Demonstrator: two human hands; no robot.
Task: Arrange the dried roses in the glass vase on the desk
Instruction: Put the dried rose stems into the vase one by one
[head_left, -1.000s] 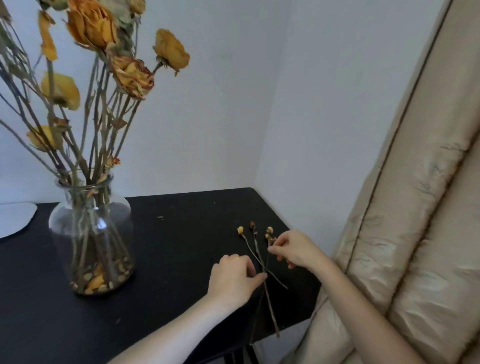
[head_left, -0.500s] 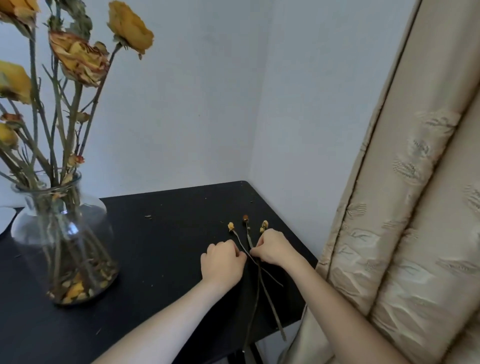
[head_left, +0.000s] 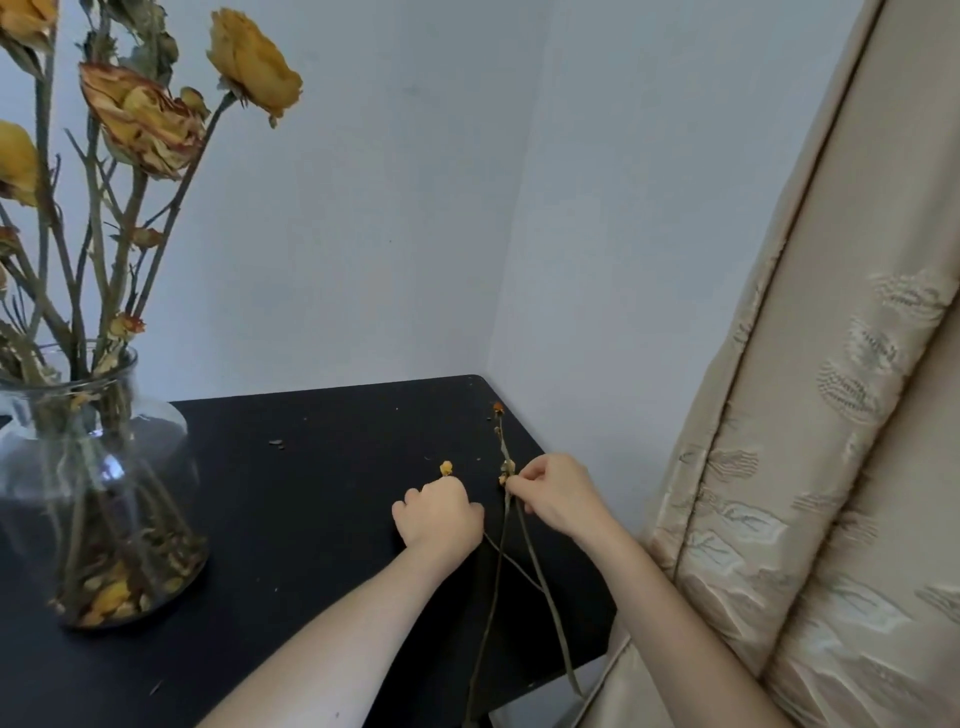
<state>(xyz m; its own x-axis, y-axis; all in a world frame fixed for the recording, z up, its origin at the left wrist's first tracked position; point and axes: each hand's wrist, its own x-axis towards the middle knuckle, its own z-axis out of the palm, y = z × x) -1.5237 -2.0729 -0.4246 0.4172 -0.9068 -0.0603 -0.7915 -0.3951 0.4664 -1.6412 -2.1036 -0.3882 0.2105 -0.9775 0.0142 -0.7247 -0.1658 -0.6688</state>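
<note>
— While the left hand (head_left: 441, 514) lies knuckles-up on the matte black desk (head_left: 311, 493), what is under it?
— Its fingers curl round a thin, wiry one of the 3 loose stems (head_left: 501, 561); a small yellow bud (head_left: 445, 467) shows just beyond the knuckles.
— And the right hand (head_left: 556, 493)?
— Thumb and forefinger pinch a knobbly stem, its orange-tipped end pointing to the desk's far corner. The stems cross below the hands, and 2 overhang the near edge.
— Where is the glass vase (head_left: 98, 493)?
— Well apart, at the desk's left: round-bellied, clear, narrow-necked. Papery dried roses (head_left: 140, 119) stand in it on woody, branching stalks, with fallen petals (head_left: 111, 597) on its bottom. An embossed beige curtain (head_left: 831, 415) hangs on the right.
</note>
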